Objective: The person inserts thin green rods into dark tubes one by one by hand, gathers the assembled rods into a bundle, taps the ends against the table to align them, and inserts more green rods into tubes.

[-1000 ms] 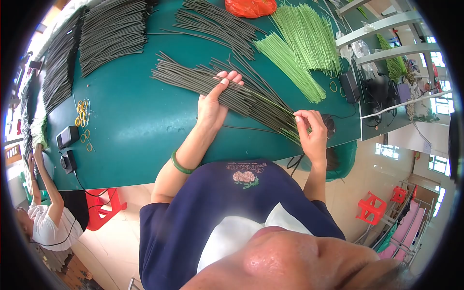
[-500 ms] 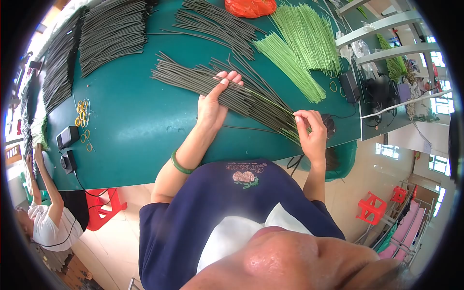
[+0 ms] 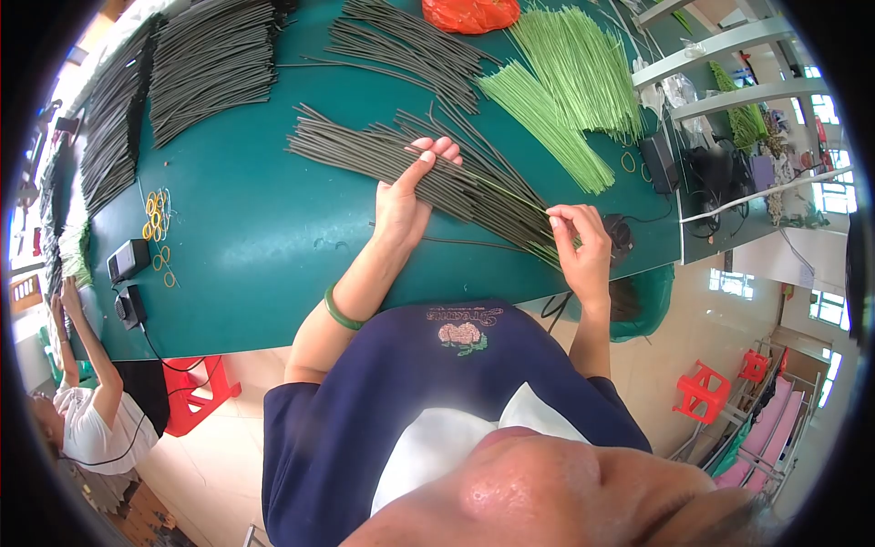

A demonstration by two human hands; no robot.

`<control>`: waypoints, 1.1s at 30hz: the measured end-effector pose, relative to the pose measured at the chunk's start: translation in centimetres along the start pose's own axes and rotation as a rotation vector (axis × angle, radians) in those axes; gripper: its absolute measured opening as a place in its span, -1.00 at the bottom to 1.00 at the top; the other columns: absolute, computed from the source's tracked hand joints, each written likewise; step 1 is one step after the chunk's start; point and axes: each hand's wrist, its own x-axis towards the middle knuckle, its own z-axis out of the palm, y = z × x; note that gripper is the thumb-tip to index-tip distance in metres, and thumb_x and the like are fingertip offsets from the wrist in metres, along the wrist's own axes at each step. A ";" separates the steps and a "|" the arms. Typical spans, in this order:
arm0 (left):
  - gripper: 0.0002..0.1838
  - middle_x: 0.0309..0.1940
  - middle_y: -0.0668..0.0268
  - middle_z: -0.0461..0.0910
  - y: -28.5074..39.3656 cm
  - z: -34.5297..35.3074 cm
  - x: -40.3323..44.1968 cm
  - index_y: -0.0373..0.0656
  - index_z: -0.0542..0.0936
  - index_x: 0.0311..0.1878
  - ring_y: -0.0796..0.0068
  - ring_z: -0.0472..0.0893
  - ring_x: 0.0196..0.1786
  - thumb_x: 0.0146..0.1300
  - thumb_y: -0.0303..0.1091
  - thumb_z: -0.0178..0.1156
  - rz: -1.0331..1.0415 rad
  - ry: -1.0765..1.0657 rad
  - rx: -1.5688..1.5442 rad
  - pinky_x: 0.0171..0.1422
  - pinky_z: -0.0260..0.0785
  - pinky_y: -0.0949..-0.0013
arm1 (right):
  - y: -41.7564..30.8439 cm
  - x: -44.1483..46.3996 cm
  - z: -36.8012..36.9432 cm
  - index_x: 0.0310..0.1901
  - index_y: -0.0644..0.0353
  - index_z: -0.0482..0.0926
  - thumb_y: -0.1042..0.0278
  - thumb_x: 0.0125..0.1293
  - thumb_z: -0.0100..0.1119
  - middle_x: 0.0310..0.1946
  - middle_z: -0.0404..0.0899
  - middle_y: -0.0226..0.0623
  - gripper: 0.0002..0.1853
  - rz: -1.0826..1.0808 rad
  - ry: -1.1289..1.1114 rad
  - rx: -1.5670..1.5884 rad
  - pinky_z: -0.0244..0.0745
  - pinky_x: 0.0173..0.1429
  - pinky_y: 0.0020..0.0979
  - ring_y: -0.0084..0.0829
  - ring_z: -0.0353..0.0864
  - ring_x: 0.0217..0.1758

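A pile of thin dark stems (image 3: 365, 158) lies across the middle of the green table. My left hand (image 3: 404, 205), with a green bangle on its wrist, is closed at the pile, its thumb pressing a dark stem against the fingers. From near that thumb, a thin light-green strand (image 3: 501, 190) runs rightward over the pile. My right hand (image 3: 583, 244) pinches the strand's right end between thumb and fingertips. More green strands (image 3: 544, 252) show beneath the pile's right end, partly hidden by my right hand.
Bundles of dark stems (image 3: 214, 68) and light-green strands (image 3: 579, 77) lie farther back. An orange-red bag (image 3: 469, 14) sits at the back edge. Rubber bands (image 3: 157, 214) and black adapters (image 3: 128, 260) are at left. Another person (image 3: 96, 410) works at far left. Metal bars (image 3: 729, 50) stand at right.
My right hand has shifted slightly left along the green strand's line, and my left hand slightly right. Less of the green strand shows between them.
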 end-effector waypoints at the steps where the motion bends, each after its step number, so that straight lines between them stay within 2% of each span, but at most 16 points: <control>1: -0.72 0.16 0.01 0.64 -0.1 0.0 -0.1 -0.30 0.52 0.15 0.06 0.65 0.26 0.42 -0.61 0.23 -0.007 -0.016 0.023 0.46 0.54 -0.05 | -0.4 0.3 0.5 -0.11 0.20 0.70 0.53 0.42 0.26 -0.27 0.67 -0.31 -0.92 -0.012 0.013 0.025 0.49 -0.21 -0.35 -0.33 0.60 -0.21; 4: -0.79 0.13 0.01 0.68 -1.1 0.5 -1.1 -0.29 0.58 0.09 0.09 0.68 0.23 0.42 -0.59 0.24 -0.053 -0.081 0.079 0.40 0.58 0.03 | -1.6 1.7 2.4 -0.09 0.21 0.72 0.51 0.40 0.29 -0.21 0.72 -0.25 -0.89 -0.068 -0.003 0.037 0.58 -0.05 -0.26 -0.21 0.67 -0.13; 6: -0.82 0.11 0.01 0.70 -1.6 0.9 -1.6 -0.29 0.59 0.05 0.14 0.69 0.22 0.43 -0.58 0.22 -0.085 -0.133 0.122 0.33 0.61 0.10 | -2.3 2.9 4.5 -0.07 0.22 0.71 0.52 0.38 0.31 -0.21 0.72 -0.23 -0.87 -0.101 0.015 0.101 0.59 -0.05 -0.24 -0.20 0.68 -0.12; 8: -0.78 0.12 0.00 0.70 -1.9 0.8 -1.7 -0.33 0.58 0.12 0.16 0.69 0.23 0.45 -0.61 0.18 -0.097 -0.147 0.150 0.32 0.61 0.12 | -3.2 3.4 5.6 -0.05 0.23 0.71 0.53 0.36 0.34 -0.21 0.72 -0.22 -0.85 0.025 -0.028 0.251 0.58 -0.05 -0.25 -0.20 0.68 -0.12; 9: -0.76 0.13 0.00 0.70 -1.8 0.9 -1.7 -0.34 0.58 0.14 0.16 0.69 0.23 0.45 -0.61 0.18 -0.099 -0.140 0.171 0.32 0.61 0.12 | -2.9 3.6 5.9 -0.07 0.24 0.72 0.53 0.35 0.36 -0.20 0.71 -0.21 -0.85 -0.041 -0.019 0.224 0.59 -0.09 -0.29 -0.23 0.69 -0.15; 12: -0.72 0.13 -0.05 0.69 -1.8 1.2 -1.8 -0.40 0.55 0.19 0.14 0.71 0.18 0.46 -0.60 0.16 -0.049 -0.074 0.209 0.30 0.62 0.13 | -1.3 3.3 5.1 -0.10 0.23 0.73 0.51 0.37 0.35 -0.21 0.72 -0.23 -0.89 -0.052 0.028 0.155 0.60 -0.15 -0.34 -0.31 0.69 -0.20; 14: -0.72 0.12 -0.08 0.68 -1.7 0.9 -1.6 -0.41 0.55 0.19 0.13 0.72 0.14 0.46 -0.58 0.17 0.026 -0.002 0.227 0.28 0.63 0.13 | -0.2 2.8 3.4 -0.13 0.25 0.74 0.49 0.39 0.35 -0.24 0.72 -0.29 -0.92 0.042 0.090 0.168 0.58 -0.19 -0.46 -0.45 0.69 -0.26; 16: -0.75 0.06 -0.09 0.69 -1.5 0.2 -1.0 -0.38 0.53 0.17 0.13 0.74 0.08 0.49 -0.55 0.16 0.080 0.018 0.203 0.25 0.64 0.11 | 1.8 2.0 1.5 -0.13 0.25 0.74 0.49 0.38 0.36 -0.23 0.72 -0.28 -0.91 0.178 0.006 0.139 0.57 -0.19 -0.49 -0.46 0.68 -0.28; 17: -0.76 0.05 -0.08 0.70 -1.5 0.1 -0.8 -0.38 0.52 0.16 0.13 0.74 0.07 0.49 -0.54 0.16 0.085 0.017 0.181 0.25 0.65 0.11 | 3.0 2.1 0.6 -0.14 0.24 0.75 0.46 0.38 0.35 -0.23 0.73 -0.30 -0.91 0.217 -0.066 0.108 0.57 -0.17 -0.46 -0.44 0.69 -0.25; 18: -0.77 0.04 -0.07 0.70 -1.4 0.0 -0.8 -0.37 0.52 0.15 0.13 0.74 0.06 0.50 -0.53 0.16 0.088 0.017 0.162 0.24 0.65 0.10 | 3.6 2.7 -0.2 -0.15 0.22 0.75 0.41 0.38 0.35 -0.22 0.73 -0.30 -0.89 0.149 -0.093 -0.041 0.57 -0.13 -0.41 -0.41 0.69 -0.22; 20: -0.77 -0.04 0.00 0.71 -1.3 0.4 -0.9 -0.32 0.50 0.15 0.15 0.74 0.05 0.50 -0.52 0.17 0.047 0.018 0.170 0.23 0.65 0.11 | 4.8 5.2 -0.4 -0.15 0.21 0.74 0.35 0.37 0.36 -0.21 0.73 -0.29 -0.86 0.133 -0.021 -0.025 0.57 -0.09 -0.31 -0.34 0.69 -0.17; 22: -0.77 -0.08 0.06 0.71 -1.1 0.7 -1.1 -0.30 0.50 0.16 0.16 0.74 0.03 0.50 -0.52 0.17 -0.001 0.024 0.195 0.22 0.65 0.11 | 7.2 8.3 0.5 -0.15 0.20 0.73 0.33 0.36 0.37 -0.21 0.73 -0.25 -0.85 0.038 0.058 -0.144 0.58 -0.07 -0.23 -0.27 0.71 -0.12; 25: -0.74 -0.15 0.14 0.69 -1.0 -0.1 -0.6 -0.28 0.50 0.20 0.19 0.73 0.00 0.51 -0.52 0.17 -0.058 -0.049 0.228 0.20 0.66 0.10 | 9.4 12.9 3.2 -0.19 0.21 0.72 0.32 0.36 0.35 -0.21 0.73 -0.21 -0.86 -0.002 -0.007 -0.087 0.58 -0.02 -0.13 -0.18 0.70 -0.08; 28: -0.72 -0.20 0.19 0.67 -0.6 0.2 -0.6 -0.28 0.51 0.21 0.22 0.71 -0.04 0.48 -0.52 0.19 -0.105 -0.088 0.203 0.19 0.65 0.10 | 10.1 14.7 5.4 -0.22 0.26 0.68 0.38 0.36 0.35 -0.27 0.69 -0.22 -0.87 -0.087 -0.047 -0.319 0.56 -0.02 -0.21 -0.20 0.66 -0.18; 29: -0.69 -0.16 0.18 0.67 -0.5 0.0 -0.4 -0.29 0.51 0.22 0.20 0.71 -0.01 0.45 -0.53 0.20 -0.125 -0.097 0.187 0.24 0.64 0.07 | 10.3 14.8 5.6 -0.29 0.22 0.67 0.39 0.33 0.32 -0.24 0.68 -0.13 -0.90 -0.037 -0.068 -0.309 0.56 0.06 -0.08 -0.06 0.65 -0.06; 33: -0.67 -0.06 0.12 0.68 -0.2 0.3 -0.4 -0.31 0.50 0.23 0.17 0.71 0.04 0.43 -0.57 0.20 -0.156 -0.095 0.089 0.26 0.63 0.06 | 10.9 14.7 6.3 -0.23 0.21 0.65 0.42 0.34 0.28 -0.21 0.68 -0.10 -0.93 -0.090 -0.045 -0.416 0.56 0.06 -0.07 -0.02 0.64 -0.06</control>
